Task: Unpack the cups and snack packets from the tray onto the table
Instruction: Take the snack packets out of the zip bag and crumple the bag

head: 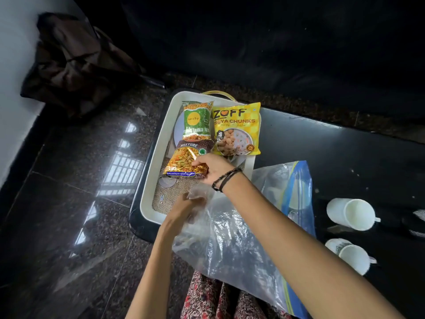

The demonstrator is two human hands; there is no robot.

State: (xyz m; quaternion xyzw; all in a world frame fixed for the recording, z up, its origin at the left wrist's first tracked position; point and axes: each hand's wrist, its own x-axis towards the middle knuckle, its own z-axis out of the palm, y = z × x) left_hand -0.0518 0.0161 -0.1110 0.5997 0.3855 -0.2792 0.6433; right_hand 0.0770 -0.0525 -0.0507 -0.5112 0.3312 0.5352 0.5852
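A white tray (pixel 158 143) stands on the left end of the black table and holds three snack packets. The green packet (pixel 197 120) lies at its far side, and the yellow soya chunks packet (pixel 236 127) overlaps the tray's right rim. My right hand (pixel 212 168) grips the near right corner of the brown and gold mixture packet (pixel 184 161) inside the tray. My left hand (pixel 186 204) pinches the edge of a clear plastic bag (pixel 232 245) at the tray's near rim. Two white cups (pixel 351 214) (pixel 350 255) lie on their sides on the table at the right.
The black table (pixel 345 153) extends right of the tray. A burlap mat (pixel 170 194) lines the tray bottom. A dark sofa (pixel 253 42) stands beyond the table, with a brown cloth bag (pixel 73 63) at the left. Glossy granite floor (pixel 69 180) lies to the left.
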